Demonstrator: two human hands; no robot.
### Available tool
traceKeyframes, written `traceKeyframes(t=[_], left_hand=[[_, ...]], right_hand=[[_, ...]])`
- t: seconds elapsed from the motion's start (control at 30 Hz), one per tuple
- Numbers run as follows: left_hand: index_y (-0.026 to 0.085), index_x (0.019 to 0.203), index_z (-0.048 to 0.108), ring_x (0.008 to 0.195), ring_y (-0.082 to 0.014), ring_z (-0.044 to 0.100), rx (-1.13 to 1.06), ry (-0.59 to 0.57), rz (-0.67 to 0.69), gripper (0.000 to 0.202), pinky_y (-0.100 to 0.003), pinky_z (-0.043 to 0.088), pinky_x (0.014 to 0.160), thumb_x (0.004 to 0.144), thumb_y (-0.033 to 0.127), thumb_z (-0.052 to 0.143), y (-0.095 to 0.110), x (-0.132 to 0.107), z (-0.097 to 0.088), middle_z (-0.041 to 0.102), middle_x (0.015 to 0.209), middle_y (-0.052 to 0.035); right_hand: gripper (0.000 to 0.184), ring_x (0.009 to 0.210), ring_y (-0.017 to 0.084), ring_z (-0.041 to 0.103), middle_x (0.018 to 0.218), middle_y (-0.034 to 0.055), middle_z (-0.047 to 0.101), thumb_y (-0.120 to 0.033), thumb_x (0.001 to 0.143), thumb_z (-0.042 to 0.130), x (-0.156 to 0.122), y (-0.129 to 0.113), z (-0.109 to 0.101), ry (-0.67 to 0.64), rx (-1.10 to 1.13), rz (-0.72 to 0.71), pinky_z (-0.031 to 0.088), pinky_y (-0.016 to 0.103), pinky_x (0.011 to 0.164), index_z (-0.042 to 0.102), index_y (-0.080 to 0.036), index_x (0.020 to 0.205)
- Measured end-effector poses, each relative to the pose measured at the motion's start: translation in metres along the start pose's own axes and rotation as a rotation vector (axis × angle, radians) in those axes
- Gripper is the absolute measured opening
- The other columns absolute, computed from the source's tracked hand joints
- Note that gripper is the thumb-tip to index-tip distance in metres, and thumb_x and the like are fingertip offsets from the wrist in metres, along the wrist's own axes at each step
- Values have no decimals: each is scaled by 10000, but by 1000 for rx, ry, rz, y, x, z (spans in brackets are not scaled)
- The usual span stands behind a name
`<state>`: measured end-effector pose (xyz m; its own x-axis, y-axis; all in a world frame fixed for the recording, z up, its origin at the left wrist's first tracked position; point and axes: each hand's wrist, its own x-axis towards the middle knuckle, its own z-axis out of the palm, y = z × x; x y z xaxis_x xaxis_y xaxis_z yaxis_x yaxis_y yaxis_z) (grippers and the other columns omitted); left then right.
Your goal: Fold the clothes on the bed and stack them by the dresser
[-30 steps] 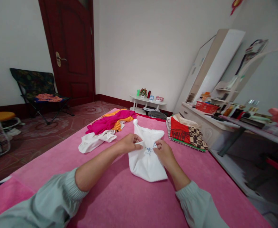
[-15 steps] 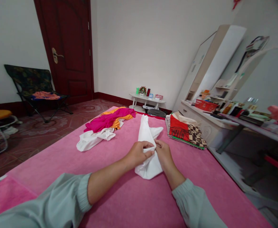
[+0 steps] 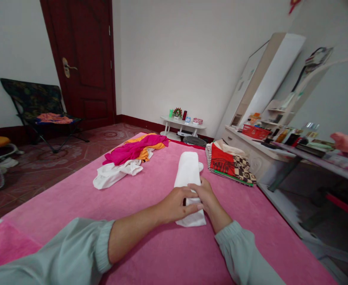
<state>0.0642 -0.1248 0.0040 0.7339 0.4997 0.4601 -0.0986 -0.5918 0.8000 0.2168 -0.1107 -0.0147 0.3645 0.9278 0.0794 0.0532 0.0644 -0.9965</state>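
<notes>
A white garment [image 3: 188,168] lies on the pink bed cover in front of me, folded into a long narrow strip; its exact kind I cannot make out. My left hand [image 3: 178,204] curves over its near half from the left, fingers and thumb closed on the fabric. From the right, my right hand [image 3: 206,198] grips the same garment along its edge, its fingers meeting the left fingertips. A small white bit sticks out on the strip's far right side. Part of the fabric is hidden beneath both hands.
A loose heap with a magenta garment [image 3: 129,150] and a white garment [image 3: 114,176] lies to the left on the bed cover [image 3: 162,253]. At the right edge sits a stack of folded clothes [image 3: 231,164]. Beyond stand a dressing table [image 3: 263,147] and a low white table [image 3: 181,121].
The white garment has gone from a loose, pointed shape to a flatter, narrow strip. Both hands have shifted slightly down and stayed on it. The view has moved a little.
</notes>
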Motion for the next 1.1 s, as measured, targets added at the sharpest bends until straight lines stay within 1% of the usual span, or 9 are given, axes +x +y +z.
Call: traceKeyframes(t=[0.13,0.23,0.3,0.43,0.57,0.7,0.87,1.0,1.1], left_hand=[[144,815,708,706,-156,613,15,248,-145,410,-242,467,660,905,458,460,-7,13,-11,687,765,-45],[151,1025,670,870,-181,628,180,490,-160,360,-279,483,776,927,378,409,-29,39,-38,698,956,-68],[166,1165,610,1028,-200,595,458,544,-244,347,-314,462,894,906,300,420,-53,59,-59,655,1142,-85],[174,1280,539,1188,-254,509,857,399,-500,447,-372,406,991,847,275,496,-106,82,-84,564,1298,-121],[195,1183,621,1206,-298,491,886,302,-526,386,-443,354,1027,862,360,486,-136,83,-85,564,1286,-137],[218,1229,607,1264,-294,443,898,227,-490,430,-435,314,1062,876,419,467,-145,79,-87,509,1360,-124],[221,1238,606,1246,-277,463,948,208,-478,424,-414,340,1044,887,402,452,-145,79,-90,516,1356,-118],[231,1233,609,1242,-276,463,958,235,-498,410,-424,330,1047,887,390,458,-144,81,-88,523,1348,-111],[234,1237,606,1238,-276,464,954,241,-500,411,-426,329,1046,884,386,462,-146,83,-87,522,1350,-107]], right_hand=[[283,495,147,554,583,-8,650,-175,489,608,-5,-12,-2,24,71,-9,413,229,465,642,-141,768],[401,489,148,549,612,-10,664,-173,486,577,-7,-24,-3,4,68,-7,390,221,448,679,-136,873],[457,504,155,559,648,-9,680,-173,486,568,-8,-33,-3,-12,65,-6,394,225,452,690,-140,926],[485,509,157,562,654,-7,687,-164,493,564,-8,-46,-6,-28,66,16,398,226,455,700,-135,957],[528,534,166,579,705,14,708,-163,523,559,-6,-48,-9,13,54,-29,427,235,473,685,-126,1035],[533,744,213,646,927,48,727,-201,600,562,-1,-55,-21,166,-82,-255,505,281,621,667,-134,1118],[510,798,240,640,982,65,718,-237,621,591,40,-98,-74,373,-395,-460,507,325,687,683,-123,1110],[545,762,225,623,963,64,718,-204,596,553,117,-136,-137,399,-640,-567,495,310,657,681,-146,1122],[490,745,237,610,846,88,711,-186,597,527,177,-144,-175,399,-879,-547,485,319,658,701,-112,1049]])
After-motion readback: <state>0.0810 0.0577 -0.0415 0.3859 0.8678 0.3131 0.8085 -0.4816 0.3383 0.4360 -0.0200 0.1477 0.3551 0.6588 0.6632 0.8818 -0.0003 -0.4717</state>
